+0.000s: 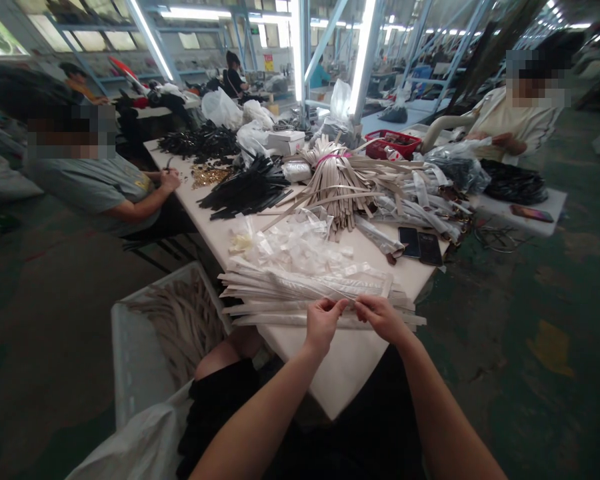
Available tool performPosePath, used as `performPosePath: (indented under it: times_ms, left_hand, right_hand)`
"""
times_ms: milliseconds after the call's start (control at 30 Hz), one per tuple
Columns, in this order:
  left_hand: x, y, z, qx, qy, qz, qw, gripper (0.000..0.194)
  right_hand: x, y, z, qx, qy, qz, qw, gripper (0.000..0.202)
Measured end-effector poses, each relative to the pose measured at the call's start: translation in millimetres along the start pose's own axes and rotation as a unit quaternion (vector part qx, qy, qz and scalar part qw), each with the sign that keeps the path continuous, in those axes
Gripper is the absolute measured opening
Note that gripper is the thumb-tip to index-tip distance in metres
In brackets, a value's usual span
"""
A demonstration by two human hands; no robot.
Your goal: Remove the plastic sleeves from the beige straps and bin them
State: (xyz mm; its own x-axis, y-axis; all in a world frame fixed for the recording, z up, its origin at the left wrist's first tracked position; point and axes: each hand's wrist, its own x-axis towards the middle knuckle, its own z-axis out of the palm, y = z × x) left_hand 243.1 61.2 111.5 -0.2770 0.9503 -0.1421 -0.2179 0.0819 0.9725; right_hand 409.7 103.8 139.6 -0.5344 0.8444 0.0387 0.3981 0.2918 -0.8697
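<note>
Grip, paired: left hand (325,321) and right hand (379,317) pinch a thin pale strip (350,299). Beneath, long pale bands (275,285) lie on the counter (330,373), clear plastic wrappers (300,243) just beyond.

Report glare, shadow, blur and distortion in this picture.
Head view throughout: tube lights burn out to white; the floor lies dark; the distance looks hazy; shapes stretch toward the side edges; the left hand and right hand read clearer, but the pale strip they pinch is barely legible.
</note>
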Motion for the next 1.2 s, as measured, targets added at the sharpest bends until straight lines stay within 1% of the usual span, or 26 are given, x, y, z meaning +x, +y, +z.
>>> performPosePath:
  times_ms: [67, 200, 300, 367, 400, 467, 600, 733, 900, 1000, 1100, 1200]
  left_hand:
    - [-6.3, 1.3, 5.2, 0.008, 0.002, -0.004, 1.000, 0.036]
    - [-11.6, 4.6, 11.8, 0.007, 0.012, -0.003, 1.000, 0.039]
    - [-8.2, 9.5, 10.2, -0.004, 0.043, 0.013, 0.999, 0.040]
    - [-6.1, 11.9, 9.2, -0.011, 0.063, 0.020, 0.998, 0.040]
    - [-6.0, 12.3, 9.6, -0.012, 0.065, 0.019, 0.998, 0.040]
    - [-8.0, 11.4, 12.3, -0.010, 0.048, 0.010, 0.999, 0.041]
    - [-13.5, 6.4, 16.3, 0.000, 0.015, 0.003, 1.000, 0.040]
    - [-12.7, 0.7, 13.0, -0.001, 0.031, 0.004, 0.999, 0.038]
    - [-10.7, -6.5, 10.1, -0.009, 0.024, -0.013, 1.000, 0.041]
    - [-9.3, -6.0, 4.9, -0.018, 0.053, -0.003, 0.998, 0.039]
    - [-9.2, -6.0, 3.1, -0.022, 0.075, 0.004, 0.997, 0.039]
    - [-10.9, -9.3, 7.1, -0.020, 0.063, -0.014, 0.998, 0.039]
  right_hand:
    - [-3.7, -3.7, -2.7, 0.014, -0.004, 0.002, 1.000, 0.043]
    - [-9.3, -6.5, -10.8, -0.009, -0.002, 0.006, 1.000, 0.046]
    - [-12.0, -1.6, -20.7, -0.029, -0.014, -0.001, 0.999, 0.041]
    - [-12.9, 2.5, -25.0, -0.041, -0.011, -0.005, 0.999, 0.038]
    - [-12.8, 3.9, -25.5, -0.045, -0.006, -0.006, 0.999, 0.038]
    - [-12.0, 5.1, -23.7, -0.045, -0.002, -0.006, 0.999, 0.040]
    - [-10.4, 4.7, -19.6, -0.034, -0.017, -0.005, 0.999, 0.040]
    - [-9.1, 5.2, -18.3, -0.040, -0.029, 0.002, 0.999, 0.041]
    - [-5.9, 2.1, -12.6, -0.036, -0.034, 0.010, 0.999, 0.043]
    - [-7.9, 4.8, -19.6, -0.037, -0.048, 0.019, 0.998, 0.039]
    - [-9.0, 9.5, -26.0, -0.064, -0.035, 0.023, 0.997, 0.038]
    - [-6.4, 9.6, -23.8, -0.094, -0.021, 0.013, 0.995, 0.038]
